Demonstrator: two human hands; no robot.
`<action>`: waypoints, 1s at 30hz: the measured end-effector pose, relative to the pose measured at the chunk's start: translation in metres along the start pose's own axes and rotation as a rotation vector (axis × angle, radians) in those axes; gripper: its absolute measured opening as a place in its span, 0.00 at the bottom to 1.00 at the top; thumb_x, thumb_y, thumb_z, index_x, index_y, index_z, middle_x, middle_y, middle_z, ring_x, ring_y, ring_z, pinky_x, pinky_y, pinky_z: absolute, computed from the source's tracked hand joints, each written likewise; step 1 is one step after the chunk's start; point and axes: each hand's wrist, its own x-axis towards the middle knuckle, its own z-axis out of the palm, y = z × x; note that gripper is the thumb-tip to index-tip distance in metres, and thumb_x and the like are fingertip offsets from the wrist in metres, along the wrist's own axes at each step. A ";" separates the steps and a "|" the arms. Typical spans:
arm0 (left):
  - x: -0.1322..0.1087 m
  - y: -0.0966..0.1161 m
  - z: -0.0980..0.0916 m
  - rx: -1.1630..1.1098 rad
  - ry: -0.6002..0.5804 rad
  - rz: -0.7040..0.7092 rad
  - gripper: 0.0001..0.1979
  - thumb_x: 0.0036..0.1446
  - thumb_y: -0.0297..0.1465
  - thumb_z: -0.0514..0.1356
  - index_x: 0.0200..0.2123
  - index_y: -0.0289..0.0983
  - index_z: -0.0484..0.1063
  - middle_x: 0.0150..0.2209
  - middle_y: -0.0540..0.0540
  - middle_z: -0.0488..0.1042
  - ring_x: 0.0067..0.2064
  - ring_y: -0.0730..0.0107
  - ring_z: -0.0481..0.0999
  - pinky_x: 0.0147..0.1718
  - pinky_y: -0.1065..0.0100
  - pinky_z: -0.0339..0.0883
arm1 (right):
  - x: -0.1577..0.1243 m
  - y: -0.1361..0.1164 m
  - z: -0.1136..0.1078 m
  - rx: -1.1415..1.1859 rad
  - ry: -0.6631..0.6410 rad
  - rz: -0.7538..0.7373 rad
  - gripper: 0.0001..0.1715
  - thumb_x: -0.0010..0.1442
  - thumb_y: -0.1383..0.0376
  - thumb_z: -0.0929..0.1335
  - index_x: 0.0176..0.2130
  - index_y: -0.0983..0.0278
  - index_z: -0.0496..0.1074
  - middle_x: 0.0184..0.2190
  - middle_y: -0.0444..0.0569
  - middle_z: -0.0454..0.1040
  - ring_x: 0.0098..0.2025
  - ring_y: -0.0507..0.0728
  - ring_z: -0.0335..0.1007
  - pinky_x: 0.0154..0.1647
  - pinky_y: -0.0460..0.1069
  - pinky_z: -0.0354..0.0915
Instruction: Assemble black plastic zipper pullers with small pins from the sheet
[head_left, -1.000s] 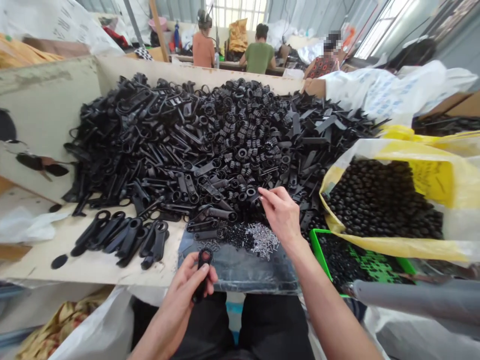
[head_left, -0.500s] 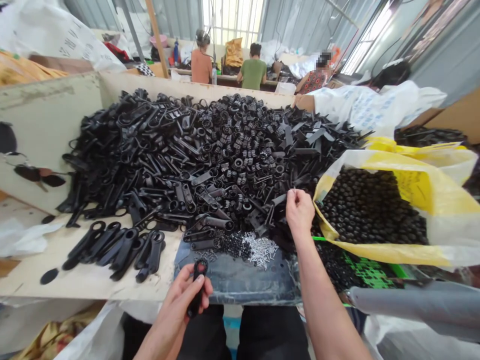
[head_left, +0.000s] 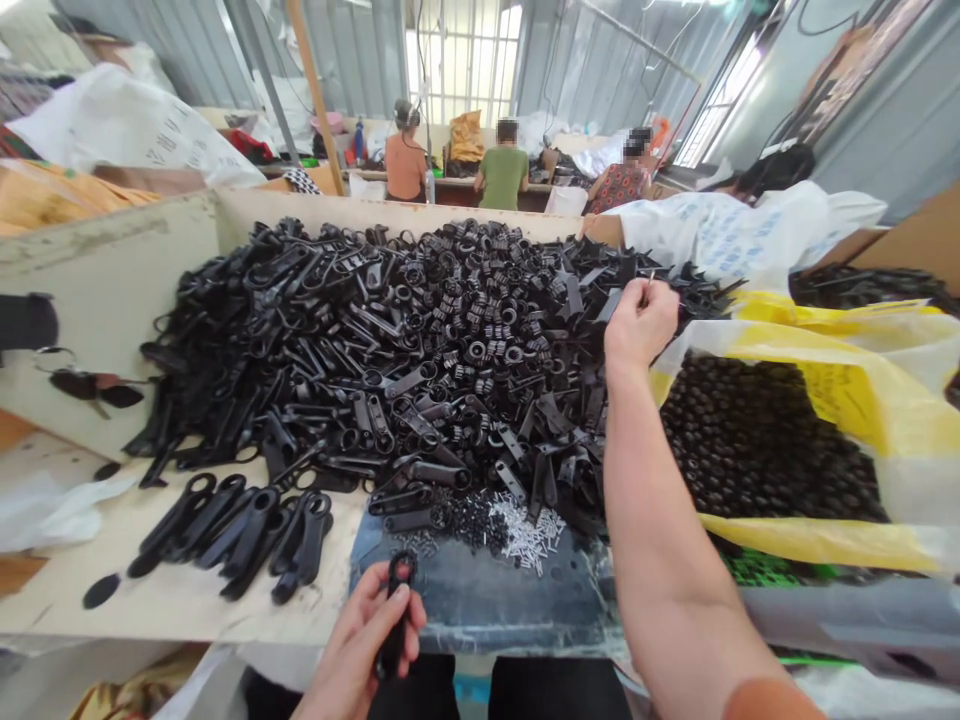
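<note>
My left hand [head_left: 375,630] is closed around a black plastic handle [head_left: 391,635] with a ring at its upper end, held low before the front edge of the mat. My right hand [head_left: 641,320] is stretched far forward, its fingers pinched over the black flat, pointed pieces [head_left: 574,295] at the pile's right side. A thin tip pokes up from that pinch, too small to name. Between the hands, small silver pins [head_left: 529,540] and small black bits [head_left: 476,522] lie on the dark mat [head_left: 487,605].
Similar black handles [head_left: 247,535] lie in a row at the left. Behind is a big heap of black plastic parts [head_left: 337,340]. A yellow-white sack [head_left: 907,490] of round black pieces stands at the right. Keys [head_left: 90,380] hang on the left board. Several people sit at the back.
My right hand has moved forward and a little right, from the pile's near right side to its far right. My left hand still holds the handle. The camera view has tilted up slightly.
</note>
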 end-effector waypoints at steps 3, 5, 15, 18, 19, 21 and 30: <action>0.002 -0.001 -0.001 -0.005 0.021 -0.004 0.28 0.43 0.48 0.75 0.40 0.40 0.69 0.25 0.50 0.76 0.20 0.74 0.69 0.17 0.77 0.58 | 0.037 -0.007 0.002 -0.073 -0.046 0.074 0.24 0.74 0.63 0.54 0.55 0.72 0.70 0.51 0.67 0.73 0.54 0.66 0.70 0.48 0.59 0.58; 0.005 -0.002 -0.001 -0.019 0.028 -0.011 0.28 0.44 0.48 0.75 0.40 0.40 0.69 0.25 0.49 0.77 0.20 0.74 0.69 0.16 0.76 0.58 | 0.050 -0.006 0.001 -0.124 -0.105 0.118 0.24 0.75 0.61 0.55 0.54 0.73 0.71 0.48 0.63 0.74 0.51 0.64 0.72 0.47 0.58 0.60; 0.013 -0.003 -0.003 -0.037 -0.039 -0.028 0.27 0.44 0.45 0.76 0.39 0.40 0.67 0.24 0.52 0.75 0.18 0.74 0.70 0.15 0.76 0.58 | -0.011 0.020 -0.010 -0.171 -0.290 0.028 0.18 0.74 0.60 0.58 0.53 0.62 0.72 0.39 0.56 0.77 0.39 0.63 0.71 0.39 0.55 0.58; 0.011 -0.002 -0.004 -0.019 -0.044 -0.008 0.27 0.45 0.46 0.75 0.39 0.40 0.67 0.25 0.52 0.76 0.19 0.74 0.70 0.16 0.76 0.59 | -0.038 0.023 -0.013 -0.127 -0.335 -0.018 0.17 0.73 0.59 0.59 0.49 0.60 0.73 0.39 0.54 0.76 0.38 0.62 0.70 0.37 0.53 0.57; 0.010 -0.002 -0.004 -0.020 -0.045 -0.002 0.27 0.45 0.46 0.75 0.39 0.40 0.67 0.25 0.52 0.76 0.19 0.74 0.70 0.16 0.76 0.59 | -0.046 0.023 -0.014 -0.109 -0.348 -0.036 0.16 0.72 0.59 0.59 0.48 0.59 0.73 0.40 0.54 0.76 0.38 0.62 0.70 0.37 0.52 0.57; 0.009 -0.002 -0.004 -0.027 -0.050 0.008 0.27 0.45 0.45 0.75 0.39 0.40 0.68 0.25 0.52 0.75 0.19 0.74 0.70 0.16 0.76 0.59 | -0.061 0.024 -0.016 -0.072 -0.368 -0.074 0.16 0.72 0.59 0.58 0.47 0.59 0.73 0.43 0.54 0.76 0.39 0.61 0.70 0.36 0.52 0.57; 0.002 0.002 0.002 -0.010 -0.008 0.023 0.27 0.44 0.47 0.75 0.40 0.39 0.69 0.25 0.52 0.75 0.21 0.75 0.69 0.18 0.76 0.59 | -0.093 0.026 -0.035 0.158 -0.495 -0.195 0.14 0.69 0.54 0.61 0.37 0.58 0.70 0.32 0.45 0.73 0.34 0.57 0.68 0.34 0.48 0.60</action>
